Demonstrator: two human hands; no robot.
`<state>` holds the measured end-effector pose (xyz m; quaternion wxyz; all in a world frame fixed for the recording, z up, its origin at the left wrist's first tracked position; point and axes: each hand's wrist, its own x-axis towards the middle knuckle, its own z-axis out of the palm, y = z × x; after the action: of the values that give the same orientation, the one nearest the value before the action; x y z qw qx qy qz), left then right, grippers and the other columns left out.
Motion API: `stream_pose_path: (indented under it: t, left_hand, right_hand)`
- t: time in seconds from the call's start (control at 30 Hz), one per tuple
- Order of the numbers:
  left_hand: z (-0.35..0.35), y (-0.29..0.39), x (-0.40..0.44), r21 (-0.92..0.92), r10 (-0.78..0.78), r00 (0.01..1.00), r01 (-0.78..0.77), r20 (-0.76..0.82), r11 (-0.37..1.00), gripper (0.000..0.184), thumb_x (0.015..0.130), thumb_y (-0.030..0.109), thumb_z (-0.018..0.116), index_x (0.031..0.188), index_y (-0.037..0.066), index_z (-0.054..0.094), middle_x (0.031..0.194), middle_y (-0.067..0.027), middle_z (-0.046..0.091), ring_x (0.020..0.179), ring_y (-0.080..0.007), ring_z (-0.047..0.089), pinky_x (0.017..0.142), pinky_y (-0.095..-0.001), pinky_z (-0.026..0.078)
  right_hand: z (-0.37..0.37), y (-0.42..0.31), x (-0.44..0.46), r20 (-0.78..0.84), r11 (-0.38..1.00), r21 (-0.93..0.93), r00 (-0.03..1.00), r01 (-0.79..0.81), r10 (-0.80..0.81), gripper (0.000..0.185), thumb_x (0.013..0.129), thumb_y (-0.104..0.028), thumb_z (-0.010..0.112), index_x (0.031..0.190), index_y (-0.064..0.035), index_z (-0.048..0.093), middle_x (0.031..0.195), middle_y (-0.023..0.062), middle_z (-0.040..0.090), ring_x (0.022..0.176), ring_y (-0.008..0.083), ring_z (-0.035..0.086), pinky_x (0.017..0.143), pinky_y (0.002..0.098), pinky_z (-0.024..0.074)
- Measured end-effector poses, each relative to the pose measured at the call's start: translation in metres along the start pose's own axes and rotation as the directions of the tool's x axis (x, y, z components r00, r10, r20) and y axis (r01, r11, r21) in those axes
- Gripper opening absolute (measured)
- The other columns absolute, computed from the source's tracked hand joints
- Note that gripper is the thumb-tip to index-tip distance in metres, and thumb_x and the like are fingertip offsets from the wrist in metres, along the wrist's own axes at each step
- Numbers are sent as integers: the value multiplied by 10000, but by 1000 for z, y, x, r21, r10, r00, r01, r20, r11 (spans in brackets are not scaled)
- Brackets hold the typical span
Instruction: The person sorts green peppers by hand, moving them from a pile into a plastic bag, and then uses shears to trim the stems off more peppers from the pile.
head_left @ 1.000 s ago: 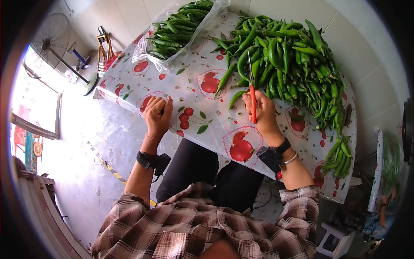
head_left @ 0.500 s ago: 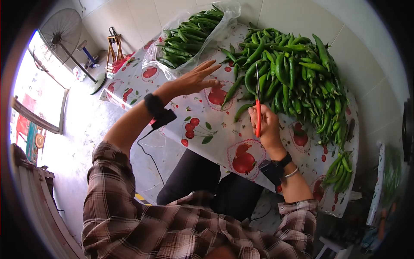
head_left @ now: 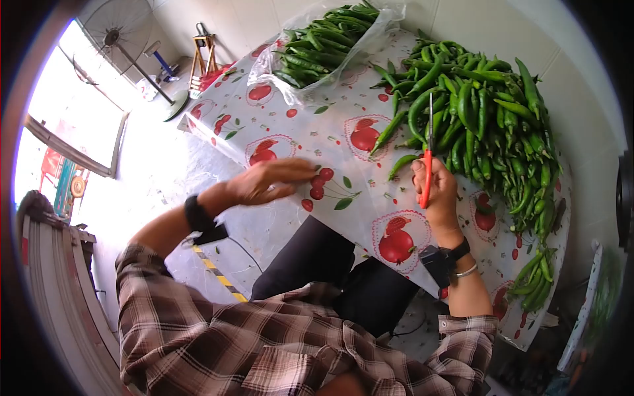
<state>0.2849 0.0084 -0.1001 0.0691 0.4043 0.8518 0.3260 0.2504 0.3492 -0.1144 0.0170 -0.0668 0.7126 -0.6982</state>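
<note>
My right hand (head_left: 437, 191) is wrapped round the red handles of a pair of scissors (head_left: 428, 173), whose blades point away from me toward a big heap of green chili peppers (head_left: 482, 119). One loose pepper (head_left: 403, 165) lies just left of the scissors. Over the near left edge of the table hovers my left hand (head_left: 264, 179), its fingers stretched out and nothing in it. A clear plastic bag (head_left: 264, 72) of green peppers (head_left: 323, 43) sits at the back of the table.
A patterned tablecloth (head_left: 310, 142) with red fruit prints covers the table. At the right corner lies a small bunch of peppers (head_left: 533, 280). On the floor to the left stands a fan (head_left: 175, 105). My knees (head_left: 310, 257) are under the near edge.
My left hand has drawn back from near the plastic bag toward the table's near left edge. My right hand still holds the scissors in about the same place. The whole view has shifted slightly.
</note>
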Motion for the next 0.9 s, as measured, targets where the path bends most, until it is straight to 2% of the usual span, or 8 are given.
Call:
stream_pose_path:
  t: [0.23,0.43,0.67,0.77,0.8,0.83,0.87,0.9]
  left_hand:
    - [-4,44,-95,-9,-331,879,349,-344,937,207,827,146,584,970,14,657,1010,-128,598,939,-262,600,813,-334,480]
    - [-10,27,-32,137,-293,904,347,-311,928,505,882,248,524,1347,76,424,1401,-149,376,1325,-318,306,1074,-444,279]
    - [4,-26,27,444,-289,947,321,-139,837,727,888,517,451,1445,116,211,1494,-124,207,1396,-287,126,1120,-504,64]
    - [-22,-65,1,394,-421,783,603,-457,693,648,835,455,552,1305,30,415,1362,-186,397,1265,-334,363,1014,-519,274]
    - [-31,-94,-28,732,-237,892,452,-386,509,590,830,437,564,1228,8,484,1263,-189,473,1177,-347,433,966,-487,341]
    - [-42,-86,-32,287,-545,506,852,-668,438,546,847,426,551,1174,-10,526,1179,-206,509,1131,-353,454,933,-452,376]
    - [-53,-122,-73,289,-544,542,826,-640,483,552,862,434,534,1189,-10,526,1205,-234,496,1148,-369,437,948,-438,369]
    - [-50,-132,-91,390,-212,519,805,-828,447,536,870,403,545,1191,-26,529,1228,-227,503,1124,-353,468,954,-446,362]
  right_hand:
    - [1,-5,-1,15,1000,-10,1000,-18,19,212,896,-227,604,790,-56,537,560,-59,412,464,18,361,416,184,308]
    - [0,-1,0,14,1000,18,1000,-2,2,231,886,-271,612,841,-51,554,565,-42,407,457,26,370,409,183,326]
    - [-2,3,0,-8,1000,14,1000,22,-22,203,885,-239,613,863,-45,557,572,-36,428,457,23,384,403,182,328]
    - [-1,4,0,2,997,79,1000,-6,6,159,877,-198,618,884,-46,571,586,-56,436,484,8,381,418,170,316]
    - [0,1,-1,-24,997,56,998,-54,56,137,869,-182,627,868,-59,568,598,-77,428,506,0,370,442,169,295]
    - [-1,1,0,-3,1000,22,1000,-17,17,135,867,-178,631,829,-68,562,610,-86,424,524,-4,353,465,176,276]
    - [-3,9,3,4,999,23,999,33,-33,161,869,-181,630,791,-64,553,613,-82,430,537,-3,344,478,182,271]
    - [-4,13,4,22,998,47,999,34,-35,177,871,-186,630,773,-61,553,607,-80,430,542,0,342,479,188,273]
